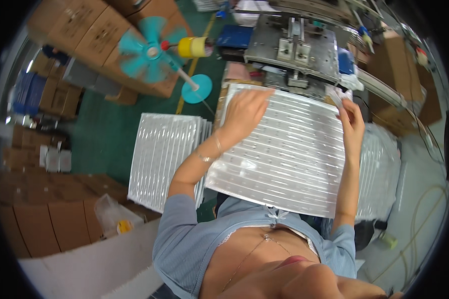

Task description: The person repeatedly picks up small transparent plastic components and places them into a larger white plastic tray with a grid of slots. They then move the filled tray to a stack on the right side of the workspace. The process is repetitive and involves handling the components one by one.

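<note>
A silvery-white ribbed panel in clear plastic film [284, 149] lies in front of me, its near edge at my waist. My left hand [244, 115] is over its far left part, fingers stretched out toward the far edge and slightly blurred. At the far right corner is my right hand [353, 122], thumb and fingers bent together beside crumpled white film or paper [337, 94]. What sits between those fingertips is too small to tell.
A metal machine [294, 50] stands beyond the panel. Similar panels are stacked at left [164, 154]; a plastic-wrapped stack [379, 172] is at right. A turquoise fan [152, 52] stands far left, near cardboard boxes [80, 30]. More boxes [60, 224] line the lower left.
</note>
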`<state>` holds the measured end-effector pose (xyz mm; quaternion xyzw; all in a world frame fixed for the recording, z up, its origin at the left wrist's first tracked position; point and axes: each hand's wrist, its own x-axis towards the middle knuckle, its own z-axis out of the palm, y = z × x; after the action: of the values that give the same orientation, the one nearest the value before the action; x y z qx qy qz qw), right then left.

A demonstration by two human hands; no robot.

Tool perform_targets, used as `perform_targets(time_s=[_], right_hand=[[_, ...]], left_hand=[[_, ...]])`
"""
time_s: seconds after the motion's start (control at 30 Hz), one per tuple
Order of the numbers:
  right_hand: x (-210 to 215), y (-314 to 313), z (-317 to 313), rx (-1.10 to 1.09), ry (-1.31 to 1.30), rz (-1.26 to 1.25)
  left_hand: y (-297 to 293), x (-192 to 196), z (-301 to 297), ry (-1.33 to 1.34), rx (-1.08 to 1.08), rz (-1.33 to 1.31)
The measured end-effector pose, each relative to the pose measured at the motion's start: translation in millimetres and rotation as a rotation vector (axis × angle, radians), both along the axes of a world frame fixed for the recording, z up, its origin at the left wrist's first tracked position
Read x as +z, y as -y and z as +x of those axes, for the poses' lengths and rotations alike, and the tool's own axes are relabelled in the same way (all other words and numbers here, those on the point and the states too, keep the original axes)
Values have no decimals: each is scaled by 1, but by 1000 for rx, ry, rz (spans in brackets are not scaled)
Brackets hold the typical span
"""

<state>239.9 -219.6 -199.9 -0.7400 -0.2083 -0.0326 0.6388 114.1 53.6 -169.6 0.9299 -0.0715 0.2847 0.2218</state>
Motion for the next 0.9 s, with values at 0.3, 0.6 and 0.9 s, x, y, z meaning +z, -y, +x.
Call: perform_targets(time_s=[0.3,0.6,0.9], right_hand=[[52,-64,61,-316,553,-167],[55,-119,118,-461,877,-664],[41,-53,24,-230,753,-274]], left_hand=[[42,31,193,302,157,389],[11,42,82,229,77,-189],[-37,18,-29,-5,49,-1121]])
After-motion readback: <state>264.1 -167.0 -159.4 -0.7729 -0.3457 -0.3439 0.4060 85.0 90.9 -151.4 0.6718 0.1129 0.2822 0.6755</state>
